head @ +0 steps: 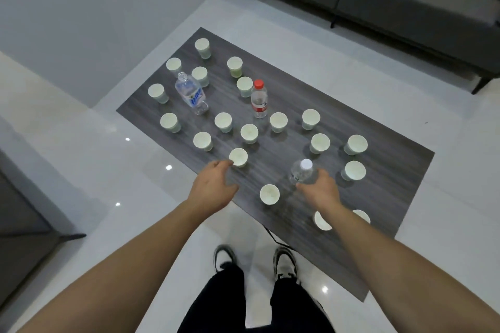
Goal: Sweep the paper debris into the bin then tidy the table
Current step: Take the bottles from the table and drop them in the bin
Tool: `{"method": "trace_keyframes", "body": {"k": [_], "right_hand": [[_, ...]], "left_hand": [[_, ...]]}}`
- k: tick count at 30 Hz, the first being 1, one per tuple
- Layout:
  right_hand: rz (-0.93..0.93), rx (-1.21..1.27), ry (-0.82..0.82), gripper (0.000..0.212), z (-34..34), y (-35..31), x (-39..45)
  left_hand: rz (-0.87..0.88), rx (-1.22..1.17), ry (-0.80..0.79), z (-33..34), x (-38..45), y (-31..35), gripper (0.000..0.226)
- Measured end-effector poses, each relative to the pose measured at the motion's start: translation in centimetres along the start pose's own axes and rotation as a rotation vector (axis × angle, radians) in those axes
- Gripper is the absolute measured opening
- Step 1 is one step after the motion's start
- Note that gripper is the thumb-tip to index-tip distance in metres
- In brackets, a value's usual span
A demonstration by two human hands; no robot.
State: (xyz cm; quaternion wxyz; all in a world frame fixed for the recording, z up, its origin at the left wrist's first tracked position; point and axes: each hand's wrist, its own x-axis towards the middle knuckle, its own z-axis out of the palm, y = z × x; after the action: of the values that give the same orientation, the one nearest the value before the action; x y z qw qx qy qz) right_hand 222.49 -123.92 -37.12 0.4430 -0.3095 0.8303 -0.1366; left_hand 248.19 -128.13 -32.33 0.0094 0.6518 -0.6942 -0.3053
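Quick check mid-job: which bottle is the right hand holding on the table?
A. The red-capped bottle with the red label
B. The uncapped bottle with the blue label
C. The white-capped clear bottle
C: the right hand curls around the white-capped clear plastic bottle near the front of the dark wood-grain table, while the other two bottles stand untouched farther back.
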Motion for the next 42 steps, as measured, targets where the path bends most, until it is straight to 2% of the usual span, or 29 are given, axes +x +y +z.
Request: {"method": "trace_keyframes", "body": {"k": [6, 11, 15, 18, 20, 22, 25, 27, 30, 35, 39, 42], "right_hand": [[0.096, -0.008, 0.134, 0.082, 2.9, -3.5, 5.0], [0.238, 0.085, 0.246, 0.053, 6.0, -5.2, 6.8], [0.327, 0.216, 0.407, 0.046, 7.3, -6.2, 6.9], [0.367, 0.289, 0.490, 0.039, 7.5, -6.5, 7.2], [0.389, 0.319, 0.524, 0.037, 7.3, -6.6, 7.1], [0.400, 0.355, 0.549, 0.040, 7.1, -6.8, 6.9], [0.402, 0.434, 0.603, 0.039, 6.5, -7.2, 6.3], [0.402, 0.486, 0.619, 0.039, 6.0, -7.5, 5.6], [0.403, 0.593, 0.658, 0.039, 4.7, -7.9, 3.9], [0.341, 0.733, 0.754, 0.026, 0.1, -7.0, -1.8], [0.268, 0.794, 0.889, 0.025, -4.6, -3.5, -9.7], [0.222, 0.791, 0.999, 0.026, -8.4, 1.1, -17.3]], "left_hand": [[0.009, -0.063, -0.022, -1.3, 12.2, -1.5, 0.058], [0.048, -0.190, -0.110, -1.2, 24.5, -0.5, 0.066], [0.074, -0.344, -0.111, -0.2, 32.0, 1.5, 0.072], [0.142, -0.358, -0.107, 0.7, 35.6, 2.6, 0.075], [0.205, -0.341, -0.139, 1.7, 36.7, 3.0, 0.067], [0.208, -0.360, -0.177, 2.5, 37.3, 3.1, 0.047], [0.236, -0.361, -0.199, 2.6, 37.0, 3.9, 0.024], [0.299, -0.335, -0.165, 1.8, 36.1, 5.5, 0.019], [0.482, -0.242, -0.121, -0.1, 33.4, 9.6, 0.029], [0.753, -0.131, -0.086, -3.9, 26.5, 18.8, 0.023], [0.903, -0.190, -0.067, -5.5, 17.0, 26.0, 0.031], [1.011, -0.235, -0.138, -5.2, 7.3, 31.2, 0.034]]}}
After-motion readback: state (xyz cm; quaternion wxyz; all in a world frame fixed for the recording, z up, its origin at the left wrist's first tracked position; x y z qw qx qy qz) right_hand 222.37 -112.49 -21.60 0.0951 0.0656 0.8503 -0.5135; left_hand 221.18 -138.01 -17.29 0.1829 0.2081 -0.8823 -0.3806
